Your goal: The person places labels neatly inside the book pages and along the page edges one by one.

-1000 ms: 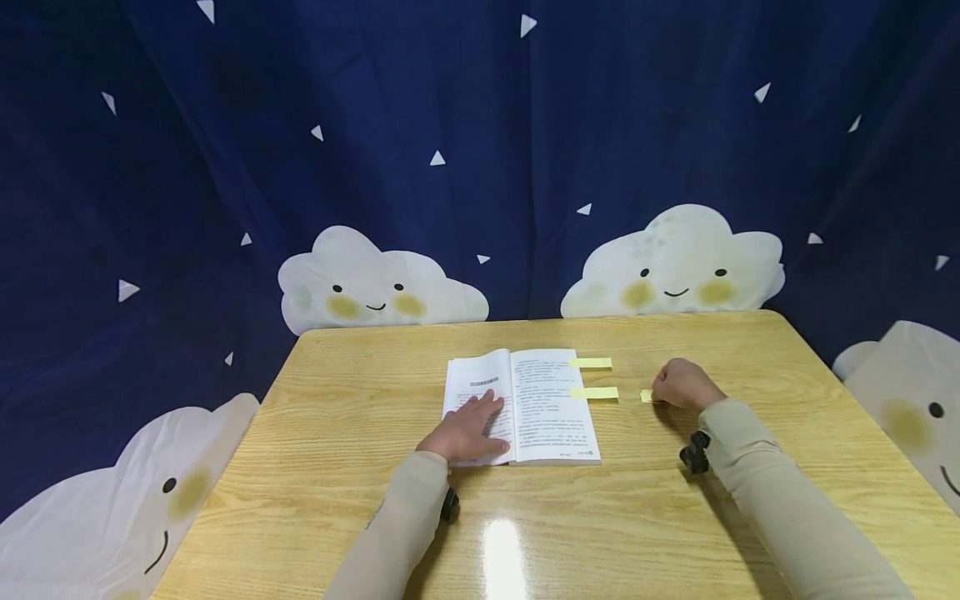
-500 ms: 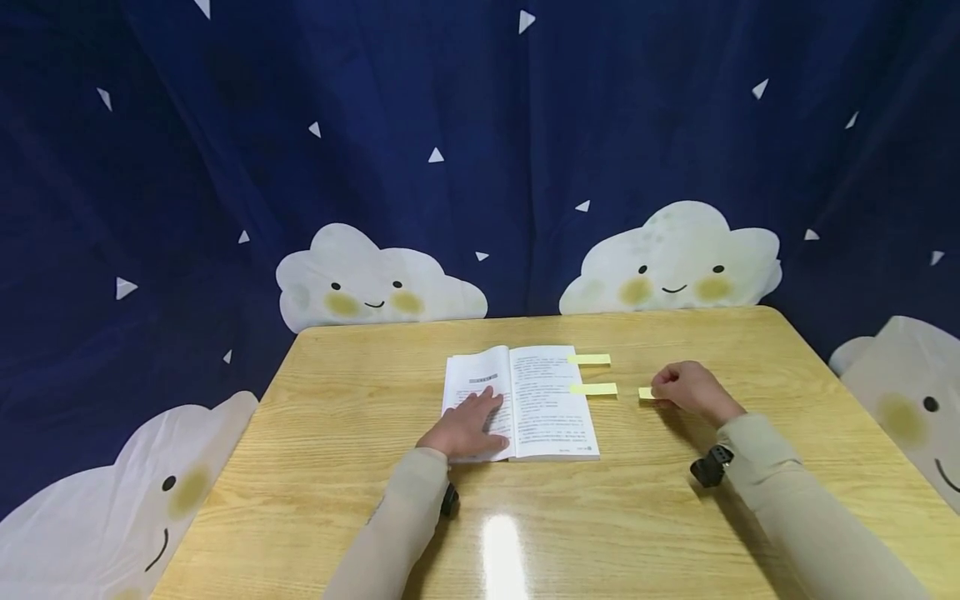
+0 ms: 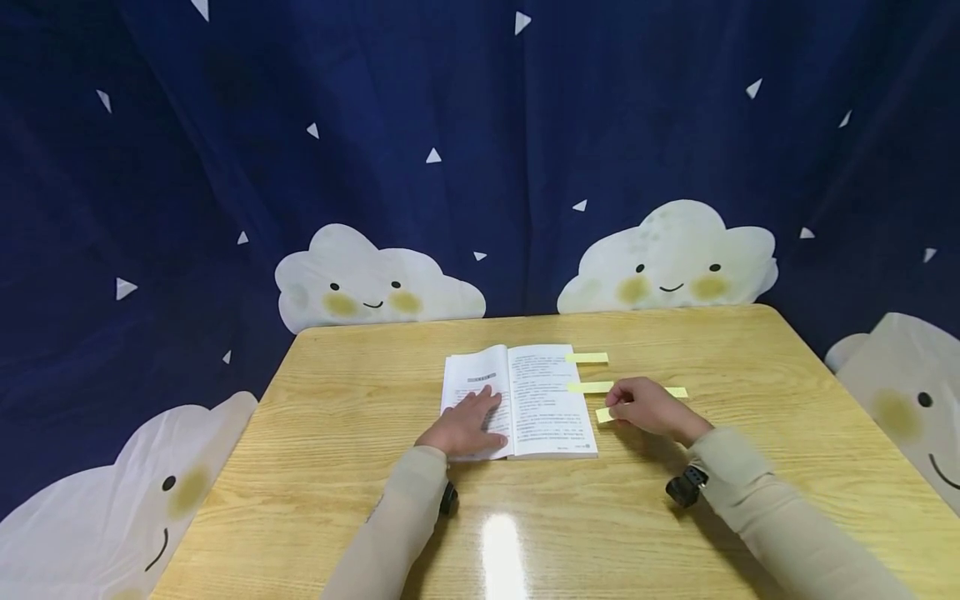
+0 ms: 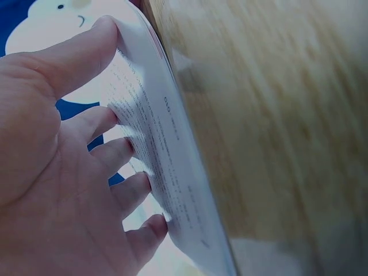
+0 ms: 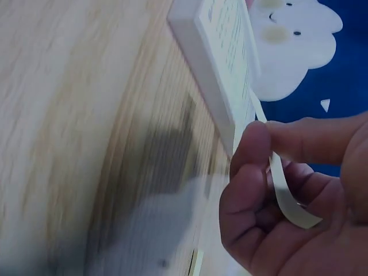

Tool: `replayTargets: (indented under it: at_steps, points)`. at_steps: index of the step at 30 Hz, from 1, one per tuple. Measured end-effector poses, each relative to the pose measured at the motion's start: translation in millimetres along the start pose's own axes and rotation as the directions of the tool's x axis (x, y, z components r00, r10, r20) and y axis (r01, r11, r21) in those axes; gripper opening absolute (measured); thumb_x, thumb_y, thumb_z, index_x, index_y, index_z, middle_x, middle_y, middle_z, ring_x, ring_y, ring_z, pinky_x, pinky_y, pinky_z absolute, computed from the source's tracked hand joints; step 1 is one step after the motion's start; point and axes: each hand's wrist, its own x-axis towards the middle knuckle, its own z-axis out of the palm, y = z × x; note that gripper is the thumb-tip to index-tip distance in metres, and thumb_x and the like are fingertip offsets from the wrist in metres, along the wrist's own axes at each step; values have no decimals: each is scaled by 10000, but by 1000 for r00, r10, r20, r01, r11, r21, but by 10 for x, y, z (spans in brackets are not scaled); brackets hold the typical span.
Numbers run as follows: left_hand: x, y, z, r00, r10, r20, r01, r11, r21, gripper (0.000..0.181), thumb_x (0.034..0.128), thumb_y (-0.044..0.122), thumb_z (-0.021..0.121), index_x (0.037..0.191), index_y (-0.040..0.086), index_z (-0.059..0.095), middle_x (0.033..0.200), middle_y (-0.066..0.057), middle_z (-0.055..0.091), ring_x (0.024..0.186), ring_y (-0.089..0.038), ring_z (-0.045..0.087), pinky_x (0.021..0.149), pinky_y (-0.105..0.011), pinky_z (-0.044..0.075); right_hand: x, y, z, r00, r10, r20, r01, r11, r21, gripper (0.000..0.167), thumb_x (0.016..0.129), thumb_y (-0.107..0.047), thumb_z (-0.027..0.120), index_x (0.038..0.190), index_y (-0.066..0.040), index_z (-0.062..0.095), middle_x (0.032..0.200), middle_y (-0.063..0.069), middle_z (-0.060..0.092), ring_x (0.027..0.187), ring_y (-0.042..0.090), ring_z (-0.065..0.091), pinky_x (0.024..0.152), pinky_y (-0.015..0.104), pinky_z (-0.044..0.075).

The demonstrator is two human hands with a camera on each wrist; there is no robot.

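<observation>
An open book with printed pages lies on the wooden table. My left hand rests on its left page with the fingers spread; the left wrist view shows the fingertips against the paper. Two yellow sticky strips stick out past the right page's outer edge, one above the other. Just right of the book, my right hand pinches a yellow sticky strip between thumb and index finger. Its far end points at the page edge, and its near end curls toward the palm.
Another yellow strip lies on the table behind the right hand; whether it is a single strip or a pad I cannot tell. The wooden table reaches back to a dark blue curtain with cloud prints.
My right hand has moved left toward the book, carrying a yellow strip. The strip on the table, partly covered by that hand before, now shows behind it. My left hand stays on the page.
</observation>
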Motion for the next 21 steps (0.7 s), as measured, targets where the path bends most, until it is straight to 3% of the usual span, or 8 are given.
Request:
replayTargets:
  at_steps: [8,21]
  points:
    - [15,-4,25,1000,-16,7,16,1000,-19,769,916,390,662,1571,187,313,1687,-37,148,1561,-310,163,1226,-582,214,47,-12,143,1000,-9,0,9,1000,9,95,928,-44,566,951,28,623,776,64,593,682,165,568,587,259,455]
    - [19,-18,9,1000,-6,2,6,1000,1,769,917,408,653,1571,191,312,1686,-42,151,1560,-314,167,1222,-583,223,53,-27,296,999,-43,24,42,998,51,80,917,-39,563,913,3,631,749,88,609,661,171,574,569,229,427]
